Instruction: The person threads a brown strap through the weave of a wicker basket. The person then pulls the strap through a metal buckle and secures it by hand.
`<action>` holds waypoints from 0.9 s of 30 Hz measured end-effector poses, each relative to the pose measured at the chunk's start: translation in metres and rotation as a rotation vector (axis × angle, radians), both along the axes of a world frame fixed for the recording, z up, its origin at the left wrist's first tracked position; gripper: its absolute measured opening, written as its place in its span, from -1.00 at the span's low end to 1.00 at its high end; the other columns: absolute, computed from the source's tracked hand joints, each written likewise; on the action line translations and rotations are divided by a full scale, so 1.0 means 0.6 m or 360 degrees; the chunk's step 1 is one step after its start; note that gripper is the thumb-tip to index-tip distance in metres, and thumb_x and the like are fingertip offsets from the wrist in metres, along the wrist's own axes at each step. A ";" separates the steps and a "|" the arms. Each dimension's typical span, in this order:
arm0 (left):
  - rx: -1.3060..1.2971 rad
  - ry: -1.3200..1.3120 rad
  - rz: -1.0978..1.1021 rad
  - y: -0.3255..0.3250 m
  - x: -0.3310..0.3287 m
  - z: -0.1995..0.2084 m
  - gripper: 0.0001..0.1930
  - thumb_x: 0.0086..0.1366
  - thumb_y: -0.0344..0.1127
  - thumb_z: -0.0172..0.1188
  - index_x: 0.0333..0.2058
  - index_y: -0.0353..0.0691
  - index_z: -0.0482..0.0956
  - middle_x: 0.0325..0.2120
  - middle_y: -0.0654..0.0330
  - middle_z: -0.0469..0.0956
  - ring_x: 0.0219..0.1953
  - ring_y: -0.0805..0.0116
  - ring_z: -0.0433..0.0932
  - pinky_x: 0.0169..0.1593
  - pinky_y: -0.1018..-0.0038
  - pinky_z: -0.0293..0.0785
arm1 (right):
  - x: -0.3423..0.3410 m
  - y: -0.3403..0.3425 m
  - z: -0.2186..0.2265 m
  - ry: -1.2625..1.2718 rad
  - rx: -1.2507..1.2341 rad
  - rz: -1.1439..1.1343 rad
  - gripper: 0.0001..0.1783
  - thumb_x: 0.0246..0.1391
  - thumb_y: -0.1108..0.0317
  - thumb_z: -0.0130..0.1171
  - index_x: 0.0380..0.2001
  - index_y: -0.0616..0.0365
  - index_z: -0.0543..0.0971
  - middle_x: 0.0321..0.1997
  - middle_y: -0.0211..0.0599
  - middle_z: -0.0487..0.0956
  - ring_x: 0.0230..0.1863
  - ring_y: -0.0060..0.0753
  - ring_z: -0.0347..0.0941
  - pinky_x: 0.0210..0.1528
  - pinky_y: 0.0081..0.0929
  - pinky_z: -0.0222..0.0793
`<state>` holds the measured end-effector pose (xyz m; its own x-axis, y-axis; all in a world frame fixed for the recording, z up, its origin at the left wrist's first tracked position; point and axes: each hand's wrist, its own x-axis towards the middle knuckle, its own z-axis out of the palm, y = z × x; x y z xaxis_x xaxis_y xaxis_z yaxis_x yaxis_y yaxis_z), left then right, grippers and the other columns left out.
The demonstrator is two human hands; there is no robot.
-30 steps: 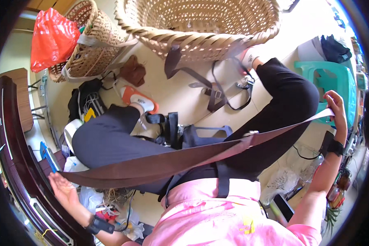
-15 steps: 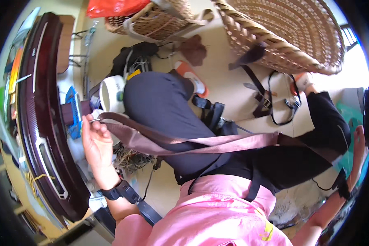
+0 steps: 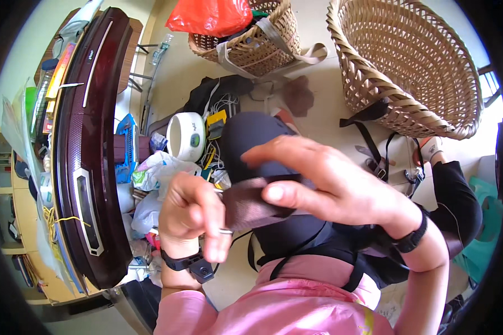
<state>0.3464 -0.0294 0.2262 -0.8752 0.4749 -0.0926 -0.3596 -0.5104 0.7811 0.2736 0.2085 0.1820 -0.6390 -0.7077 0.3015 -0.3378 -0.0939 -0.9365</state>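
Note:
A brown webbing strap (image 3: 250, 207) is bunched into a short loop above my dark-trousered lap. At its left end my left hand (image 3: 191, 215) has its fingers curled around it, and a small shiny metal band shows among the fingertips; whether it belongs to the strap cannot be told. From the right my right hand (image 3: 332, 184) reaches over, fingers stretched apart and slightly blurred. Its thumb lies across the strap's right end, without a clear grip. The strap's far part is hidden behind my hands.
A dark red speaker-like cabinet (image 3: 70, 151) stands at the left. Plastic bags (image 3: 170, 170), cables and a white round tub (image 3: 179, 137) lie beside my leg. Ahead stand a woven basket (image 3: 251, 50) with a red bag (image 3: 209, 14) and a large wicker basket (image 3: 355, 64); black straps (image 3: 371, 142) lie near it.
My right hand has come in from the far right to the strap. My left hand has moved right and nearer. The strap, stretched long across my lap before, is now gathered between both hands.

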 end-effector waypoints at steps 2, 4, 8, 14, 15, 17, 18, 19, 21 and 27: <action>-0.0190 -0.0024 -0.0018 0.018 -0.007 -0.002 -0.61 0.37 -0.18 0.28 -0.45 -0.49 0.59 -0.68 -0.04 0.59 -0.66 0.18 0.63 -0.57 0.35 0.59 | 0.004 0.003 -0.001 -0.0370 -0.0043 0.0165 -0.48 0.19 0.11 0.33 -0.01 0.36 0.52 -0.13 -0.22 0.61 -0.09 -0.39 0.53 -0.01 -0.40 0.42; -0.0347 0.0020 -0.0052 0.034 -0.017 -0.008 -0.64 0.36 -0.18 0.30 -0.27 -0.47 0.55 -0.60 0.03 0.61 -0.61 0.30 0.64 -0.51 0.46 0.59 | 0.007 0.015 -0.001 -0.0607 -0.0047 0.0178 -0.55 0.11 0.19 0.43 -0.12 0.32 0.55 -0.26 -0.41 0.57 -0.22 -0.63 0.44 -0.15 -0.56 0.37; -0.0508 0.0026 0.0148 0.082 -0.041 -0.052 -0.23 0.16 -0.28 0.49 0.25 -0.31 0.24 -0.47 0.32 0.50 -0.46 0.55 0.53 -0.34 0.68 0.43 | 0.009 0.043 -0.004 -0.0940 -0.0138 0.0161 -0.66 0.07 0.28 0.48 -0.23 0.24 0.56 -0.39 -0.61 0.45 -0.33 -0.79 0.27 -0.30 -0.69 0.20; -0.0543 0.0210 0.0434 0.148 -0.044 -0.157 -0.16 -0.03 0.23 0.52 0.03 -0.28 0.42 -0.14 0.32 0.43 -0.14 0.59 0.41 -0.09 0.55 0.38 | 0.011 0.067 -0.022 -0.1249 -0.0318 0.0106 -0.74 0.14 0.34 0.41 -0.24 0.21 0.53 -0.39 -0.64 0.45 -0.35 -0.81 0.28 -0.32 -0.72 0.20; -0.0568 0.0141 0.0395 0.146 -0.039 -0.161 -0.20 -0.02 0.22 0.52 -0.02 -0.29 0.43 -0.19 0.33 0.44 -0.17 0.60 0.43 -0.13 0.58 0.38 | 0.012 0.070 -0.026 -0.1306 -0.0292 0.0071 -0.75 0.16 0.34 0.39 -0.25 0.21 0.52 -0.37 -0.63 0.46 -0.35 -0.81 0.28 -0.33 -0.71 0.21; -0.0547 0.0008 0.0311 0.138 -0.030 -0.161 -0.27 0.01 0.21 0.51 -0.12 -0.30 0.45 -0.31 0.34 0.47 -0.24 0.63 0.45 -0.22 0.64 0.38 | 0.011 0.089 -0.028 -0.1070 -0.0010 -0.0069 -0.74 0.18 0.32 0.37 -0.25 0.22 0.50 -0.38 -0.61 0.47 -0.34 -0.77 0.31 -0.32 -0.69 0.23; -0.0486 0.0032 0.0341 0.137 -0.029 -0.161 -0.42 0.13 0.04 0.50 -0.15 -0.30 0.45 -0.41 0.37 0.49 -0.35 0.65 0.46 -0.31 0.71 0.36 | 0.013 0.096 -0.030 -0.0999 0.0033 -0.0119 -0.76 0.17 0.35 0.34 -0.24 0.23 0.50 -0.38 -0.50 0.50 -0.34 -0.69 0.37 -0.29 -0.61 0.29; -0.0513 -0.0016 0.0282 0.135 -0.028 -0.157 -0.46 0.15 -0.02 0.49 -0.13 -0.30 0.45 -0.39 0.36 0.52 -0.35 0.65 0.46 -0.31 0.71 0.37 | 0.014 0.102 -0.032 -0.0894 0.0110 -0.0191 -0.78 0.17 0.38 0.31 -0.23 0.24 0.50 -0.39 -0.38 0.54 -0.34 -0.61 0.43 -0.26 -0.52 0.35; -0.0537 -0.0092 0.0168 0.135 -0.028 -0.151 -0.53 0.20 -0.16 0.48 -0.11 -0.29 0.44 -0.35 0.32 0.56 -0.35 0.65 0.47 -0.29 0.70 0.38 | 0.019 0.111 -0.037 -0.0709 0.0234 -0.0347 -0.79 0.15 0.41 0.30 -0.23 0.23 0.50 -0.43 -0.33 0.55 -0.38 -0.56 0.46 -0.29 -0.47 0.37; -0.1288 0.0280 0.0376 0.151 -0.024 -0.153 -0.58 0.15 -0.54 0.44 -0.08 -0.28 0.43 -0.34 0.22 0.65 -0.27 0.56 0.60 -0.16 0.63 0.50 | 0.034 0.109 -0.066 -0.0096 0.0415 -0.0584 -0.78 0.02 0.51 0.31 -0.23 0.18 0.54 -0.41 -0.26 0.60 -0.43 -0.31 0.57 -0.37 -0.42 0.44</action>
